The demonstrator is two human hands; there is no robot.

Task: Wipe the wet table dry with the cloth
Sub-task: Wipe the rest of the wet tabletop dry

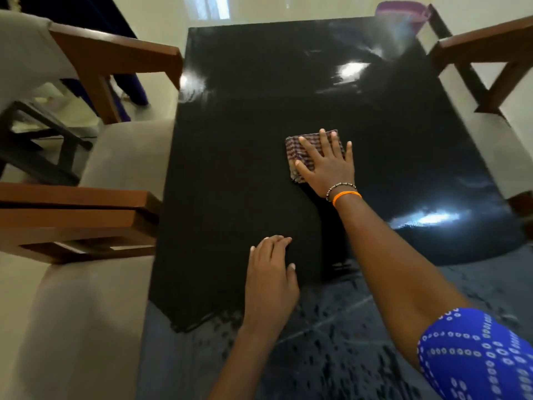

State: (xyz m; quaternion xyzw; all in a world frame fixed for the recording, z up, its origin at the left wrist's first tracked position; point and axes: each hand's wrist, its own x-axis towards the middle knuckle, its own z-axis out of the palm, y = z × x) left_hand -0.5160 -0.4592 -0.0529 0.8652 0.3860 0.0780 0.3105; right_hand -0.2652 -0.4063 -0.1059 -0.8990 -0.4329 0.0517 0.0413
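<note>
Head view looks down on a glossy black counter that fills the middle of the picture. The cloth, a folded checked piece in purple and white, lies flat on the counter a little toward 2 o'clock from the centre of the picture. The right hand lies on top of it, palm down, fingers straight and spread, pressing the cloth to the surface; the fingertips reach past the far edge of the cloth, and part of the cloth shows toward 10 o'clock of the hand. A beaded bracelet and an orange band circle that wrist, and a blue patterned sleeve shows at 4 o'clock.

The left hand rests on the counter near its close edge, toward 6 o'clock, fingers together and slightly bent, holding nothing, well apart from the cloth.

Bright streaky reflections lie on the counter at 1 o'clock and 3 o'clock. Wooden chairs with pale cushions stand along the 9 o'clock side, and another wooden chair stands at 2 o'clock. A purple container, blurred, sits past the far corner at 1 o'clock. A dark patterned rug lies below the near edge.
</note>
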